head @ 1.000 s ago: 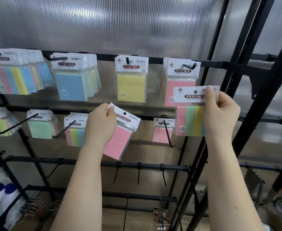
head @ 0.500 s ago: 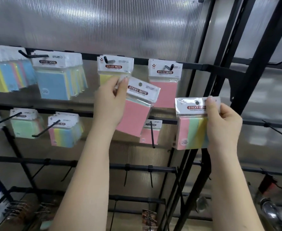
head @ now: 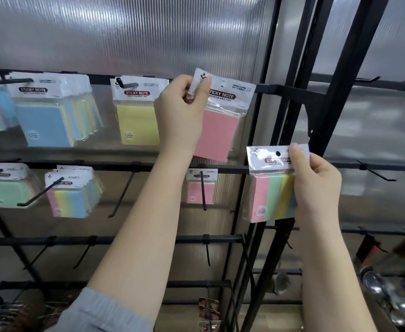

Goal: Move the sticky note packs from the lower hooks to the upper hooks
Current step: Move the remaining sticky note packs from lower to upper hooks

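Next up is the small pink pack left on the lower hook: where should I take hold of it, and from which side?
Pinch the small pink pack by its white header card, coming from the front. It hangs flat through the card's hole on the lower hook, so it must slide forward off the prong.

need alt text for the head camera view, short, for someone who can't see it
A person's left hand holds a pink sticky note pack up at the upper rail of a black display rack, while the right hand holds a multicolour pack lower down. Other packs hang on hooks to the left.
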Action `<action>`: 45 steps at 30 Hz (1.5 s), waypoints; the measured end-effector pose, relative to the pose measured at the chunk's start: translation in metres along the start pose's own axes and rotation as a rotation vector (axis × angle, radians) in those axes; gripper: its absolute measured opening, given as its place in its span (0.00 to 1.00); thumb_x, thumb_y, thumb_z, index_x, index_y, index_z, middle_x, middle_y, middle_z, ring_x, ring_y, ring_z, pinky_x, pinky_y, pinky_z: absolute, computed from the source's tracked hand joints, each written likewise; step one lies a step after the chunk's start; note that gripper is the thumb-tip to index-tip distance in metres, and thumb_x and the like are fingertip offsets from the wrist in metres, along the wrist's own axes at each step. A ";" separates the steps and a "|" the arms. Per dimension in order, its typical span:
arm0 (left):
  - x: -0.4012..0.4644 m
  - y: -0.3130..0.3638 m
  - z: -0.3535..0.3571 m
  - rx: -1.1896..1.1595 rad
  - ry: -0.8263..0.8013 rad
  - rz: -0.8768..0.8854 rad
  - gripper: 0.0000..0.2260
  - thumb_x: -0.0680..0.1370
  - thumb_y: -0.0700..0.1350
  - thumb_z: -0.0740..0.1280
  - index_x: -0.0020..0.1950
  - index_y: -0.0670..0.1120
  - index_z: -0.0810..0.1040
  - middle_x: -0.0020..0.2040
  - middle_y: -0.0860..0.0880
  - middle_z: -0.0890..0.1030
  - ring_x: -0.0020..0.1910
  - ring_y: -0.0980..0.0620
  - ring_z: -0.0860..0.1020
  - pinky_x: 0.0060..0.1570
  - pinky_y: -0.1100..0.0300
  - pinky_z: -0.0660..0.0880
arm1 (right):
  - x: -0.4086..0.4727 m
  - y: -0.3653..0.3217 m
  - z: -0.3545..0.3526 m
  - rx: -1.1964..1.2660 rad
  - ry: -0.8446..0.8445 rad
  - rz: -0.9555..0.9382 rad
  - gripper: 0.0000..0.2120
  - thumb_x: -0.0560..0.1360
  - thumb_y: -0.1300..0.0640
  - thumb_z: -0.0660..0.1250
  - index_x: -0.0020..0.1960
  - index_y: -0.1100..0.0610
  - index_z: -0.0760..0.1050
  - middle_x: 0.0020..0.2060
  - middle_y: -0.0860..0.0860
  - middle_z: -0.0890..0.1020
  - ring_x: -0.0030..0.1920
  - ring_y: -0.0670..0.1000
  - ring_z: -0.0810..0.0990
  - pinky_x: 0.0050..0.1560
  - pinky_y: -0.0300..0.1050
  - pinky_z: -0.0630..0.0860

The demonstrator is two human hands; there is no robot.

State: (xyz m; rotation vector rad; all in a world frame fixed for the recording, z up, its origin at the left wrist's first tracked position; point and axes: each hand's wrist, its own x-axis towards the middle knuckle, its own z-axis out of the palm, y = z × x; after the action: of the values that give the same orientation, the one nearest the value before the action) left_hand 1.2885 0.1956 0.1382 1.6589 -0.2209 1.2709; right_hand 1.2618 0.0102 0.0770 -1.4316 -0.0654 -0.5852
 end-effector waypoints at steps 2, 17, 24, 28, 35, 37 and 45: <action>0.000 -0.002 0.004 0.010 0.026 -0.002 0.19 0.78 0.48 0.66 0.35 0.34 0.70 0.28 0.50 0.64 0.29 0.56 0.60 0.29 0.63 0.57 | 0.000 0.000 0.001 0.005 -0.006 -0.005 0.21 0.78 0.51 0.65 0.45 0.73 0.74 0.31 0.53 0.77 0.29 0.43 0.73 0.29 0.35 0.67; -0.003 -0.019 0.015 0.095 0.053 -0.032 0.22 0.78 0.45 0.66 0.30 0.51 0.57 0.26 0.55 0.58 0.26 0.58 0.59 0.27 0.67 0.58 | 0.002 0.001 0.003 -0.021 -0.054 0.003 0.20 0.78 0.52 0.65 0.42 0.72 0.74 0.33 0.57 0.77 0.33 0.51 0.74 0.33 0.40 0.66; 0.008 -0.041 0.034 0.077 0.082 -0.126 0.20 0.73 0.46 0.71 0.32 0.50 0.60 0.31 0.51 0.64 0.33 0.52 0.62 0.32 0.61 0.59 | 0.010 0.001 0.003 -0.025 -0.097 0.017 0.20 0.77 0.52 0.65 0.42 0.70 0.74 0.33 0.58 0.78 0.34 0.51 0.75 0.35 0.40 0.68; 0.013 -0.041 0.038 0.142 0.096 -0.171 0.15 0.73 0.47 0.72 0.37 0.44 0.68 0.34 0.48 0.68 0.33 0.52 0.65 0.29 0.64 0.60 | 0.013 0.004 0.000 -0.032 -0.135 0.032 0.16 0.78 0.51 0.64 0.39 0.63 0.77 0.29 0.50 0.79 0.27 0.42 0.76 0.28 0.31 0.68; 0.001 -0.036 0.012 0.235 0.209 -0.211 0.02 0.78 0.45 0.66 0.46 0.48 0.74 0.44 0.49 0.78 0.36 0.61 0.70 0.40 0.67 0.71 | 0.008 0.012 0.002 0.022 -0.205 0.110 0.16 0.77 0.52 0.65 0.35 0.60 0.76 0.27 0.50 0.79 0.27 0.43 0.77 0.28 0.34 0.69; -0.005 -0.033 -0.004 0.304 0.230 -0.219 0.03 0.79 0.44 0.63 0.46 0.48 0.75 0.41 0.54 0.76 0.36 0.60 0.71 0.38 0.70 0.69 | 0.004 0.014 0.005 0.030 -0.216 0.123 0.16 0.77 0.52 0.65 0.33 0.57 0.76 0.26 0.49 0.78 0.27 0.44 0.76 0.28 0.35 0.68; -0.037 -0.046 -0.075 0.552 -0.015 -0.413 0.05 0.78 0.44 0.62 0.44 0.46 0.75 0.34 0.58 0.73 0.34 0.60 0.70 0.29 0.72 0.64 | -0.021 0.011 0.031 0.083 -0.275 0.176 0.14 0.78 0.53 0.65 0.35 0.56 0.78 0.25 0.44 0.80 0.25 0.40 0.76 0.26 0.30 0.70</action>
State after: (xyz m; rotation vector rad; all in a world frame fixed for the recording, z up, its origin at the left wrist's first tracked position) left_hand 1.2550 0.2616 0.0783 2.0387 0.4866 1.0509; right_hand 1.2574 0.0468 0.0634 -1.4127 -0.1780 -0.2365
